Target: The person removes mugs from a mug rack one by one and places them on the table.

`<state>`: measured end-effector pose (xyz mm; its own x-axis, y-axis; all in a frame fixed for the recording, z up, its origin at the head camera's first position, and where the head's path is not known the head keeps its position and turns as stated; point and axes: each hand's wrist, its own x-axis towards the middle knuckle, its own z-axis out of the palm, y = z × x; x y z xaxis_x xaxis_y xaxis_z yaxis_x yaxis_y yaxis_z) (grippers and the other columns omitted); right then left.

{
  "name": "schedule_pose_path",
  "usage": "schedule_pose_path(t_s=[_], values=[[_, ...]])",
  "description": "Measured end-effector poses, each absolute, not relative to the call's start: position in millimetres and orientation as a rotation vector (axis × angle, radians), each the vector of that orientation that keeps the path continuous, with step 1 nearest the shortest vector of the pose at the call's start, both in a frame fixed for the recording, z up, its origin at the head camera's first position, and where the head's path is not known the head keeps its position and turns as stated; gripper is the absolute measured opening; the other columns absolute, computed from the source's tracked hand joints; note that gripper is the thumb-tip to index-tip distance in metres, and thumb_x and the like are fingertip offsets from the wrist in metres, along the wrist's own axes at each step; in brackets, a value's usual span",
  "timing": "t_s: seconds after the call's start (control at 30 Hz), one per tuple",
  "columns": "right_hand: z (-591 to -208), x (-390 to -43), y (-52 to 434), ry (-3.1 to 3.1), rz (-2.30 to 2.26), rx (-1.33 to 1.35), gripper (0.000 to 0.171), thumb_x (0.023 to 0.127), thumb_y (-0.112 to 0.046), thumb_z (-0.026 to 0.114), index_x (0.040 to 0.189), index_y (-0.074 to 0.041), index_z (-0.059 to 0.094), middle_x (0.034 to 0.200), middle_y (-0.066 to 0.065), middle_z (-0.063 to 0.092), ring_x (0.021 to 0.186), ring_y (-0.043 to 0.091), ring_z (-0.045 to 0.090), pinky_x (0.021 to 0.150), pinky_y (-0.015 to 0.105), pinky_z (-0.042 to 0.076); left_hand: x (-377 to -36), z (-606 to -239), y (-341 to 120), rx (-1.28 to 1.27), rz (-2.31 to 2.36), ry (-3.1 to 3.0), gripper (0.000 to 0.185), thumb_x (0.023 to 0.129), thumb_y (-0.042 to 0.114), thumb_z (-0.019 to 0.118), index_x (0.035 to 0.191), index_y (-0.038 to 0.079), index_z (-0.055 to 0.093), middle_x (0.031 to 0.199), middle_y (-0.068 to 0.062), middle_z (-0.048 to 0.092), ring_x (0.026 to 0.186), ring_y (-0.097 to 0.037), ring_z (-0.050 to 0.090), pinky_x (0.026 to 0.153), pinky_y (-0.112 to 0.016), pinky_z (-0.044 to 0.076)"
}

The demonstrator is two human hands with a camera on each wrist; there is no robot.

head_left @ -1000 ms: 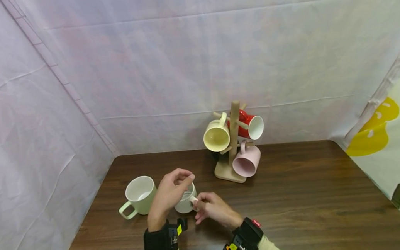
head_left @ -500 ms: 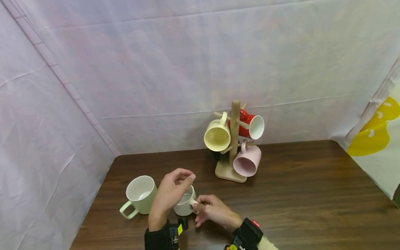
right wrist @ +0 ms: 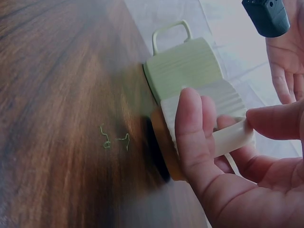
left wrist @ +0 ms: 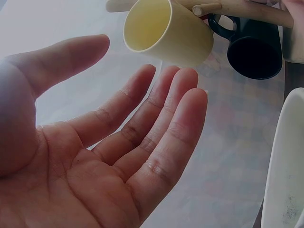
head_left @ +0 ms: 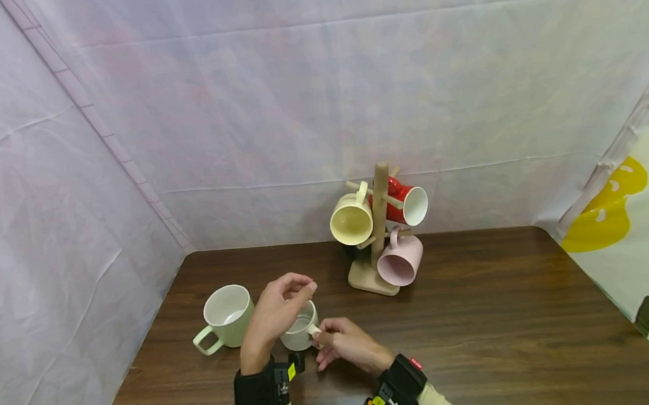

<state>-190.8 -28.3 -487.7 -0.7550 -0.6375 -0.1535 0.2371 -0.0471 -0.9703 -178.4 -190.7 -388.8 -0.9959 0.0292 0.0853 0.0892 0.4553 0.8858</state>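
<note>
A white ribbed mug (head_left: 299, 336) sits on the dark wooden table (head_left: 481, 342), tipped a little. My right hand (head_left: 327, 338) pinches its handle (right wrist: 232, 137) between thumb and fingers. My left hand (head_left: 286, 296) hovers just over the mug's rim with fingers relaxed; in the left wrist view its palm (left wrist: 128, 102) is bare and holds nothing. In the right wrist view the white ribbed mug (right wrist: 213, 97) lies against my right hand (right wrist: 221, 128), its base toward the table. A pale green mug (head_left: 227, 314) stands upright just left of it.
A wooden mug tree (head_left: 380, 230) stands behind the hands, carrying a yellow mug (head_left: 351, 221), a red mug (head_left: 409, 204) and a pink mug (head_left: 400, 261); a black mug (left wrist: 254, 52) hangs on its far side. White sheeting walls in the table on the left and behind.
The white mug has shifted slightly left and toward me and tipped a little in my right hand's pinch. My left hand has stayed above it.
</note>
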Motion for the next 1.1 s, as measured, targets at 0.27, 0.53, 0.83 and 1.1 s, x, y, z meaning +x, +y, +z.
schedule_pose_path(t_s=[0.27,0.53,0.83,1.1], values=[[-489.3,-190.8,-27.0,1.61,-1.856,-0.422,0.018,0.095,-0.005,0.052,0.096,0.013,0.053,0.088,0.011,0.055,0.066,0.016,0.063,0.064,0.032,0.058,-179.4,-388.3,-190.4,-0.114,-1.583,-2.631,0.018,0.095,0.025,0.066,0.107,0.012,0.071,0.097,-0.001,0.069,0.091,-0.017,0.063,0.08,-0.036,0.051],[-491.0,-190.7,-25.4,1.595,-1.833,-0.425,0.016,0.095,-0.004,0.052,0.096,0.012,0.054,0.09,0.011,0.055,0.066,0.016,0.063,0.064,0.031,0.058,-179.3,-389.3,-189.7,-0.126,-1.598,-2.633,0.02,0.096,0.026,0.065,0.108,0.011,0.07,0.098,-0.004,0.07,0.092,-0.02,0.065,0.08,-0.036,0.051],[-491.4,-191.2,-23.7,1.593,-1.808,-0.429,0.016,0.096,-0.005,0.052,0.097,0.011,0.054,0.091,0.011,0.056,0.067,0.015,0.064,0.065,0.03,0.058,-177.8,-388.7,-188.5,-0.127,-1.606,-2.639,0.02,0.096,0.026,0.065,0.108,0.011,0.07,0.097,-0.002,0.069,0.09,-0.018,0.064,0.08,-0.035,0.051],[-493.9,-191.6,-24.2,1.586,-1.811,-0.437,0.017,0.096,-0.005,0.05,0.096,0.011,0.056,0.091,0.012,0.056,0.067,0.016,0.064,0.064,0.028,0.058,-178.7,-390.6,-187.8,-0.13,-1.661,-2.62,0.021,0.096,0.027,0.066,0.108,0.01,0.069,0.095,-0.002,0.07,0.093,-0.03,0.066,0.078,-0.035,0.052]])
